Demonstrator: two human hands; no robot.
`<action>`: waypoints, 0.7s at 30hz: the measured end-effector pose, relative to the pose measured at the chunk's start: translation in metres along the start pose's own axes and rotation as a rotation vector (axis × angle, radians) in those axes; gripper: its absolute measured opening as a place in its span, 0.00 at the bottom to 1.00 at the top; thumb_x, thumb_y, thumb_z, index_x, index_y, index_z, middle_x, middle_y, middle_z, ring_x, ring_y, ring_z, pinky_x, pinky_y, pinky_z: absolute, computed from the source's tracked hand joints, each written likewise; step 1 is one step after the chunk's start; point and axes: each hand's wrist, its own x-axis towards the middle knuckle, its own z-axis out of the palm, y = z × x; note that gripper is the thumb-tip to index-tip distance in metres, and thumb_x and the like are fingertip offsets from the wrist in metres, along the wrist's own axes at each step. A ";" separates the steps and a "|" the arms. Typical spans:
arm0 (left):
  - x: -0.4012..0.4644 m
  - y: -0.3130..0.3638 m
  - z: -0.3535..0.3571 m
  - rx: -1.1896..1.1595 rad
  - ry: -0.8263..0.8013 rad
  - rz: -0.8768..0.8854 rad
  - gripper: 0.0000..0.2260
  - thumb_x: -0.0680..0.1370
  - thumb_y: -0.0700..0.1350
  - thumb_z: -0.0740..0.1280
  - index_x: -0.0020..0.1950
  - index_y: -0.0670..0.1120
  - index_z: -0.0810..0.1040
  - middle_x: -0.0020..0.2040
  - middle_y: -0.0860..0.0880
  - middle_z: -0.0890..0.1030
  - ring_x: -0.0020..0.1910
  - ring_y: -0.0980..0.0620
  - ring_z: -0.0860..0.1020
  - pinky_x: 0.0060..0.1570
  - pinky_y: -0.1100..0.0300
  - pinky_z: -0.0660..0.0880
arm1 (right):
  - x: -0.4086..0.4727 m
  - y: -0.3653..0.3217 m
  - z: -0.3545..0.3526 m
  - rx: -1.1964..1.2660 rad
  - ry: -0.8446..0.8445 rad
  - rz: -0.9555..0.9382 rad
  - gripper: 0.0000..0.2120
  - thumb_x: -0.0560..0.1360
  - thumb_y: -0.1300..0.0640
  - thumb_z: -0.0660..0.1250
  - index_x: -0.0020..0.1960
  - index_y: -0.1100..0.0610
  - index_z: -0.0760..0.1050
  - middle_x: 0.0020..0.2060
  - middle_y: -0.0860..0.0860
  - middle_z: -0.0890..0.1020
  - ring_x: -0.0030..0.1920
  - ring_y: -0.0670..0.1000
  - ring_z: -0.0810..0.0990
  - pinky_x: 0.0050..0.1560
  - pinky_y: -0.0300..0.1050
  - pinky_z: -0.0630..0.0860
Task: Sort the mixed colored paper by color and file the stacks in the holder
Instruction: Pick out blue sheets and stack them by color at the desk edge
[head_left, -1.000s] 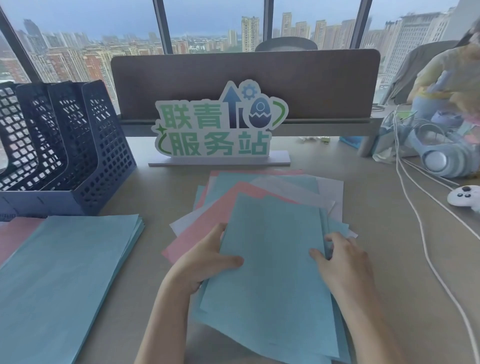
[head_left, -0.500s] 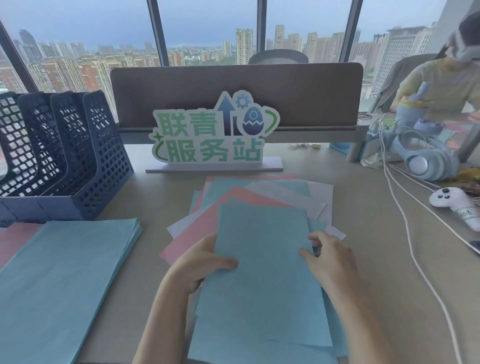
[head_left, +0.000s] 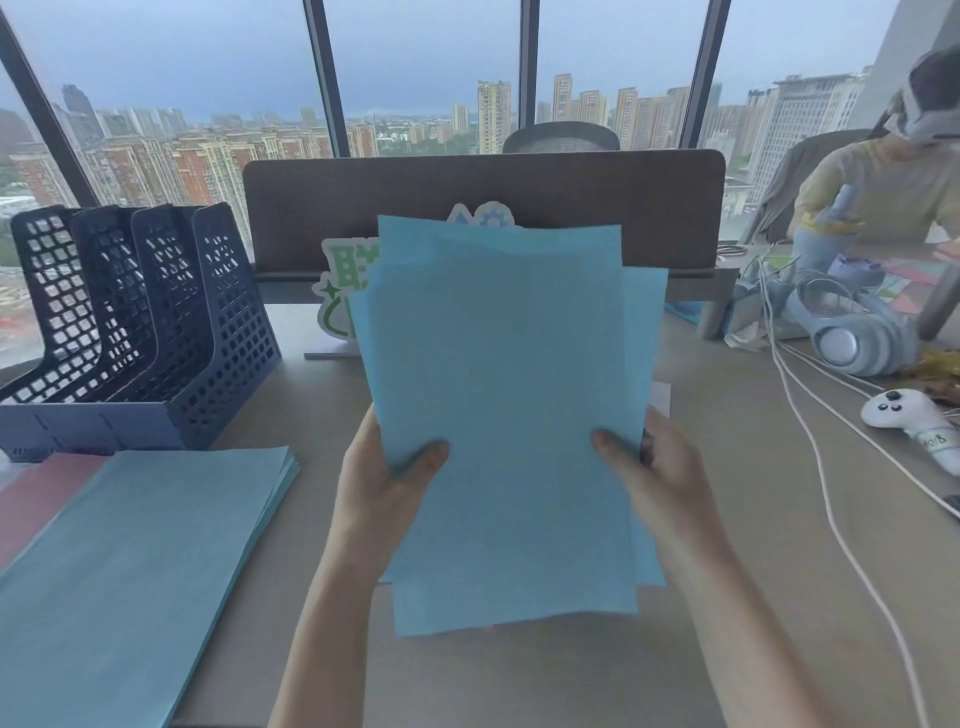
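Observation:
Both hands hold a bunch of blue sheets (head_left: 509, 395) upright above the desk, tilted toward me. My left hand (head_left: 384, 478) pinches the left edge, thumb on the front. My right hand (head_left: 654, 478) pinches the right edge the same way. The raised sheets hide the mixed pile behind them. A sorted blue stack (head_left: 130, 561) lies flat at the left, with a pink stack (head_left: 36, 493) peeking out beside it. The dark blue mesh file holder (head_left: 140, 322) stands at the back left, its slots showing no paper.
A green-lettered sign (head_left: 343, 291) stands behind the sheets, before a brown divider (head_left: 670, 208). White cables (head_left: 810, 431), a white controller (head_left: 904, 410) and blue headphones (head_left: 852, 338) lie at the right. Another person (head_left: 883, 187) sits at the far right.
Both hands have lifted the blue sheets off the mixed pile and raised them upright in front of me. The camera view has tilted up a little.

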 end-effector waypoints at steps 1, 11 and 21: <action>0.001 0.006 -0.001 -0.006 0.035 0.017 0.19 0.75 0.34 0.72 0.58 0.54 0.78 0.52 0.54 0.85 0.53 0.50 0.83 0.57 0.41 0.78 | 0.001 -0.008 0.002 0.006 0.000 -0.038 0.13 0.79 0.66 0.66 0.56 0.51 0.80 0.51 0.51 0.86 0.54 0.58 0.84 0.59 0.68 0.77; -0.006 0.020 -0.009 -0.185 0.022 0.095 0.12 0.75 0.38 0.73 0.57 0.46 0.78 0.53 0.44 0.85 0.53 0.39 0.83 0.54 0.39 0.79 | 0.000 -0.040 0.013 0.049 -0.028 -0.162 0.17 0.77 0.68 0.68 0.57 0.47 0.77 0.53 0.47 0.85 0.57 0.50 0.83 0.61 0.60 0.77; -0.018 -0.017 0.002 -0.169 0.016 -0.049 0.06 0.72 0.45 0.72 0.49 0.51 0.84 0.49 0.46 0.86 0.47 0.47 0.84 0.46 0.50 0.80 | -0.001 -0.009 0.023 0.098 -0.064 -0.076 0.08 0.81 0.61 0.66 0.59 0.54 0.75 0.54 0.47 0.84 0.58 0.49 0.82 0.62 0.61 0.76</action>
